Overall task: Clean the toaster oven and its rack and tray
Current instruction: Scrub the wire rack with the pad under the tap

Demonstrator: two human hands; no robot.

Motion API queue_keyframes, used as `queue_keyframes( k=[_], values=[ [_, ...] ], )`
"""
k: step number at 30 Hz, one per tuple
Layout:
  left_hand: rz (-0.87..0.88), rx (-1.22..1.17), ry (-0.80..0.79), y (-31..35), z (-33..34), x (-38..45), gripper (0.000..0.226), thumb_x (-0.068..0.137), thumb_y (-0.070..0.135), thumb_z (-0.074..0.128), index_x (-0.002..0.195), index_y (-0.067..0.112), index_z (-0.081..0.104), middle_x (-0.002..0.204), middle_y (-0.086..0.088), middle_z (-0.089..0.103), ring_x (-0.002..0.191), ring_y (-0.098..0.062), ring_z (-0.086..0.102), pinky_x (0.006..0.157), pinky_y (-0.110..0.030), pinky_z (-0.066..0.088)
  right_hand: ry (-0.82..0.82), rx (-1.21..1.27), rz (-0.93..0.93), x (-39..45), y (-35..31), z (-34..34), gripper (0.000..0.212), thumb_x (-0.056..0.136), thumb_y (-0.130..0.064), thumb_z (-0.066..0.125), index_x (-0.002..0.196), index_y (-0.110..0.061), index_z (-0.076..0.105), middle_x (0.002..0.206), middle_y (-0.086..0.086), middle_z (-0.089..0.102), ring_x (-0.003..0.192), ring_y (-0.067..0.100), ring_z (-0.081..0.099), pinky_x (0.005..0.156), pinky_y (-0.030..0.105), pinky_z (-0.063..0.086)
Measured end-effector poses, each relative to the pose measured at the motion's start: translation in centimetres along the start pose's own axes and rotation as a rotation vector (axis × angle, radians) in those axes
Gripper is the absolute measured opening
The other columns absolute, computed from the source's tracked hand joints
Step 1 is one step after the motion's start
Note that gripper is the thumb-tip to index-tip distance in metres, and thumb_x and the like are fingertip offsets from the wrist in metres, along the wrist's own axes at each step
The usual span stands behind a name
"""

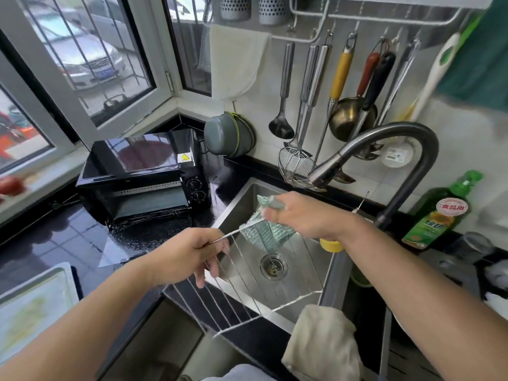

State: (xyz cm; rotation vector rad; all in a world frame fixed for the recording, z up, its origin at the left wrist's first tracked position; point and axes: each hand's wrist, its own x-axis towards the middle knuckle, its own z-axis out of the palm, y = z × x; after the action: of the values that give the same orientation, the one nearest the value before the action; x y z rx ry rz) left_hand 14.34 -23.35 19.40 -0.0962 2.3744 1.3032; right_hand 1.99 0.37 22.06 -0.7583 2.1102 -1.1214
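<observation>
— Where's the rack [255,287], and how does it lie?

— Over the sink's [310,259] near-left corner, tilted, wires running from near-left toward far-right. My left hand [189,257] grips its far-left edge, fingers curled round the wires.

— And your right?

— My right hand [299,215] is clenched round the green cloth [264,232], pressing it on the rack's far end, beneath the faucet [384,149].

— Room?

— Open basin below; the toaster oven [143,180] stands on the counter's far-left corner, door down.
</observation>
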Motion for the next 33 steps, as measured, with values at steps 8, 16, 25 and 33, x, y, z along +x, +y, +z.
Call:
queue_keyframes(
  k=[8,16,25,33],
  values=[
    [0.129,-0.334,0.242,-2.2,-2.0,0.2,0.022,0.107,0.008,0.049,0.096,0.016,0.066,0.072,-0.029,0.067,0.051,-0.038,0.062,0.053,-0.037,0.054,0.005,0.009,0.064,-1.7,5.1,-0.9,0.012,0.095,-0.015,0.065,0.106,-0.013,0.068,0.099,-0.001,0.075,0.093,0.011,0.071,0.083,0.023,0.053],
    [0.094,-0.021,-0.034,0.3,0.2,1.8,0.019,0.112,0.015,0.042,0.106,0.015,0.060,0.077,-0.021,0.070,0.051,-0.026,0.063,0.054,-0.034,0.054,0.070,0.101,-0.029,0.5,0.7,-0.7,0.009,0.097,-0.020,0.062,0.092,-0.018,0.070,0.081,-0.014,0.074,0.077,-0.005,0.065,0.069,0.010,0.048],
    [0.070,-0.458,0.259,-4.2,-1.4,1.6,0.019,0.107,0.007,0.049,0.097,0.013,0.064,0.070,-0.024,0.062,0.045,-0.030,0.060,0.059,-0.043,0.060,0.151,0.262,0.179,-0.2,8.2,-0.2,0.014,0.096,-0.018,0.063,0.105,-0.009,0.069,0.102,0.005,0.075,0.099,0.019,0.070,0.082,0.029,0.052],
    [-0.069,-0.846,0.445,-4.7,4.5,3.2,0.011,0.110,0.013,0.046,0.108,0.011,0.057,0.067,-0.013,0.062,0.044,-0.024,0.060,0.092,-0.074,0.048,0.475,0.828,0.326,1.2,5.6,6.4,0.011,0.096,-0.028,0.064,0.097,-0.017,0.060,0.099,0.005,0.071,0.083,0.013,0.067,0.070,0.031,0.054]
  ],
)
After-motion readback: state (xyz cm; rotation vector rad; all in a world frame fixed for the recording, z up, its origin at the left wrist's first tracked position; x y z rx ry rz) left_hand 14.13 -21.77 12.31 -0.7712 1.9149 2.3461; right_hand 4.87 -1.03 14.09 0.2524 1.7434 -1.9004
